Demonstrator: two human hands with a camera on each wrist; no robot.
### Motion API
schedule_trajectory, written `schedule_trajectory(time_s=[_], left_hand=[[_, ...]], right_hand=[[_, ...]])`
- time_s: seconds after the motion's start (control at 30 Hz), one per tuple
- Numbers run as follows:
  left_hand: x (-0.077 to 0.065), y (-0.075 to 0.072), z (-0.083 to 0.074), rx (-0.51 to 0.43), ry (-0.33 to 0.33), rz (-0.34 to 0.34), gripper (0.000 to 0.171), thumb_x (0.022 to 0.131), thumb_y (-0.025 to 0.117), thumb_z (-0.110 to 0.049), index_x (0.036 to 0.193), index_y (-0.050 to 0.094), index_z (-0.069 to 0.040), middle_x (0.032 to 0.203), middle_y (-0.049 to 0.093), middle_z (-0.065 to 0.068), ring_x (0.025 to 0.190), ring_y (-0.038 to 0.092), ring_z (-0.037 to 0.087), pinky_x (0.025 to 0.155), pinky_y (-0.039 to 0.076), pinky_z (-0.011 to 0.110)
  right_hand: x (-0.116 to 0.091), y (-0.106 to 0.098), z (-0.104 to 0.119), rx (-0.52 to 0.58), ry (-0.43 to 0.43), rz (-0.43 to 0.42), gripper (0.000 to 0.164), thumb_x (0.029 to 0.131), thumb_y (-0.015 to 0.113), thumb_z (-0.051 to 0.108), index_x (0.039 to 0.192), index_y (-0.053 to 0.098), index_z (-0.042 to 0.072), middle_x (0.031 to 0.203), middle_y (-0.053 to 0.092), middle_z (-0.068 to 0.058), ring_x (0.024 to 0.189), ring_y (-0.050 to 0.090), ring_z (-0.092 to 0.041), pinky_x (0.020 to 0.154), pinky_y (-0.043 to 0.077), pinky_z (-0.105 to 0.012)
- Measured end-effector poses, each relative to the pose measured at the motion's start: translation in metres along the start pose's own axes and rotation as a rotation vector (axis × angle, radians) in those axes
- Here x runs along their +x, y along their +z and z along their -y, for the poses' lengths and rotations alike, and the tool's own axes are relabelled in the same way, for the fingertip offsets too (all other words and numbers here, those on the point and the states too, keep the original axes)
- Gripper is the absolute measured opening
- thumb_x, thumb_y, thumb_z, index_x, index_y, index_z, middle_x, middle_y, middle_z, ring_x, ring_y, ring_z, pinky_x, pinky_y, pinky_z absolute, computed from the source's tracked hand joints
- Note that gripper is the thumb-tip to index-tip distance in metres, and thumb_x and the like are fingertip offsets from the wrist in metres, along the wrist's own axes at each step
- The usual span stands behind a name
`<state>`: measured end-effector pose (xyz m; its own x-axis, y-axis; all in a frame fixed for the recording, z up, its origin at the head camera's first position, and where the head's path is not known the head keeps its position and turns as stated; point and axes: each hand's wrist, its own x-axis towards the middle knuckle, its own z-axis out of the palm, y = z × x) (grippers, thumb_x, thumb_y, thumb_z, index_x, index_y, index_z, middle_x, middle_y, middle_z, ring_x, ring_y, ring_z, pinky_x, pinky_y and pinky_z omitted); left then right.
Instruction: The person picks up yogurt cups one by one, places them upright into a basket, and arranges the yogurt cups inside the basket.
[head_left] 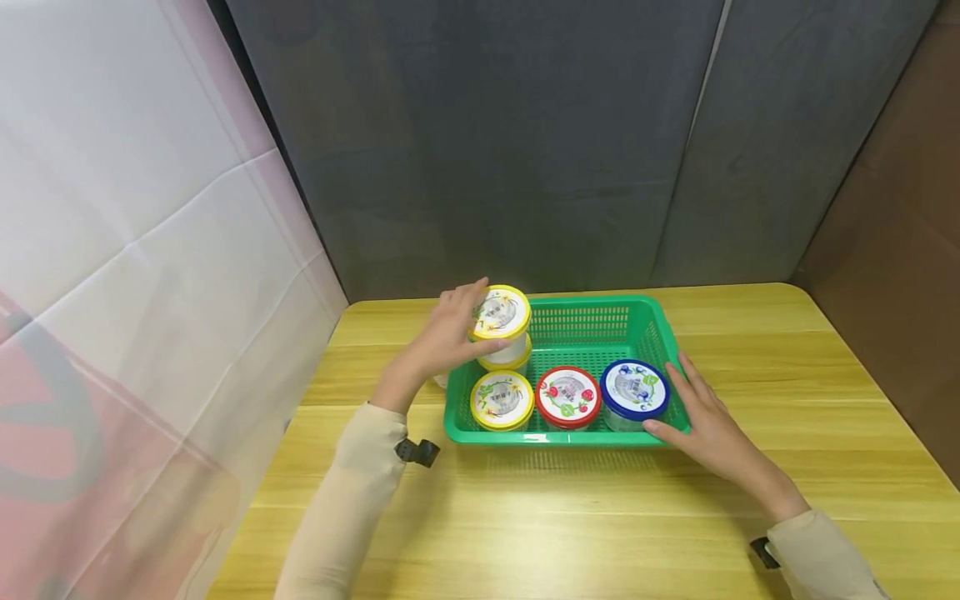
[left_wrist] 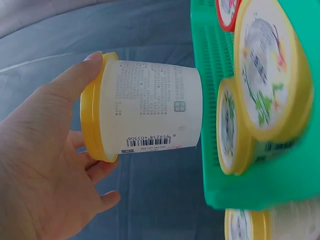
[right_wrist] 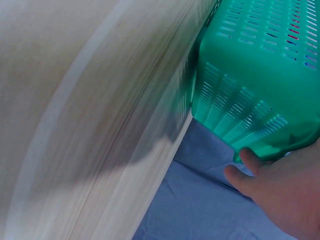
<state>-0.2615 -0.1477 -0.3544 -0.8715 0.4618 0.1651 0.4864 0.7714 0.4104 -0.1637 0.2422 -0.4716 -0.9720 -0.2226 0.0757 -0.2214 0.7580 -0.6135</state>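
Note:
My left hand [head_left: 448, 329] grips a white tub [left_wrist: 155, 105] with a yellow lid, thumb and fingers around the lid. The tub is upright over the back left of the green basket [head_left: 566, 438], overlapping another yellow-lidded tub [head_left: 512, 363] in the head view. Along the basket's front stand a yellow-lidded tub [head_left: 502, 401], a red-lidded tub [head_left: 568, 397] and a blue-lidded tub [head_left: 635, 389]. My right hand [head_left: 708, 421] rests at the basket's right end, fingers extended along the rim and thumb near the blue lid.
Outside the basket's left side stands one more yellow-lidded tub [left_wrist: 245, 225], mostly hidden in the head view. The basket sits on a wooden table [head_left: 555, 517] near its back edge. A dark grey panel [head_left: 480, 150] rises behind, with a pale sheet [head_left: 150, 250] at the left.

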Motion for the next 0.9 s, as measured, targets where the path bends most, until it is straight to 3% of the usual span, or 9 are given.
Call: schedule_trajectory(time_s=[0.27, 0.43, 0.9], left_hand=[[0.019, 0.01, -0.018, -0.022, 0.052, 0.011, 0.097, 0.084, 0.074, -0.047, 0.158, 0.02, -0.014, 0.159, 0.032, 0.008, 0.138, 0.032, 0.031, 0.113, 0.034, 0.055], [0.03, 0.02, -0.026, -0.008, 0.089, 0.024, 0.096, 0.084, 0.073, -0.046, 0.158, 0.02, -0.017, 0.158, 0.033, 0.008, 0.136, 0.033, 0.03, 0.112, 0.034, 0.054], [0.049, 0.035, -0.035, 0.032, 0.086, 0.093, 0.093, 0.085, 0.072, -0.044, 0.158, 0.021, -0.018, 0.158, 0.033, 0.008, 0.136, 0.034, 0.027, 0.117, 0.03, 0.052]], right_hand=[[0.0, 0.0, 0.0, 0.008, 0.0, 0.0, 0.101, 0.089, 0.066, 0.054, 0.161, 0.006, 0.016, 0.169, -0.013, -0.005, 0.146, 0.013, -0.06, 0.097, 0.022, -0.085], [0.0, 0.001, 0.001, 0.012, 0.004, 0.001, 0.101, 0.089, 0.066, 0.054, 0.161, 0.006, 0.016, 0.169, -0.013, -0.005, 0.146, 0.013, -0.059, 0.098, 0.022, -0.085], [-0.001, 0.004, 0.001, 0.013, 0.004, 0.0, 0.101, 0.089, 0.066, 0.054, 0.161, 0.005, 0.017, 0.169, -0.014, -0.003, 0.146, 0.014, -0.059, 0.098, 0.023, -0.084]])
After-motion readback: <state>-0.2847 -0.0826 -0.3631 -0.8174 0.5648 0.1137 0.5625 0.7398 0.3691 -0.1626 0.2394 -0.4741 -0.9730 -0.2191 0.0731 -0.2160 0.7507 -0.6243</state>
